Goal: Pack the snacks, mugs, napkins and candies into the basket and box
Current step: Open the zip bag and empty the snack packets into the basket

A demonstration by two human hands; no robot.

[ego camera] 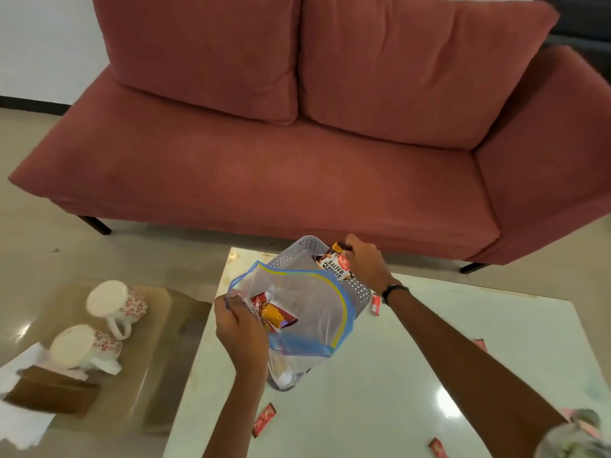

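Your left hand (238, 320) grip pinches the zip bag (307, 305) rim, held open over the basket (358, 289) on the surface (396, 375). Your right hand (365, 259) grip grasps a peanuts pkt (334, 264) above the bag's mouth. Biscuit pkt (276, 314) inside bag.

1. I see the table (413, 375) in front of the sofa (297, 180), with the basket (309, 249) on its far left part.
2. The zip bag (307, 302) hangs over the basket, its mouth gripped at the left edge by the left hand (238, 328).
3. A biscuit pack (274, 314) lies inside the bag.
4. The right hand (367, 262) holds the peanut pack (334, 264) above the basket's far right corner.
5. Candies (264, 419) lie scattered on the table, near and right of the basket.
6. Left of the table, on a lower glass top (158, 325), two mugs (112, 302) stand upside down, one behind the other.
7. Napkins (53, 393) lie just in front of the nearer mug.
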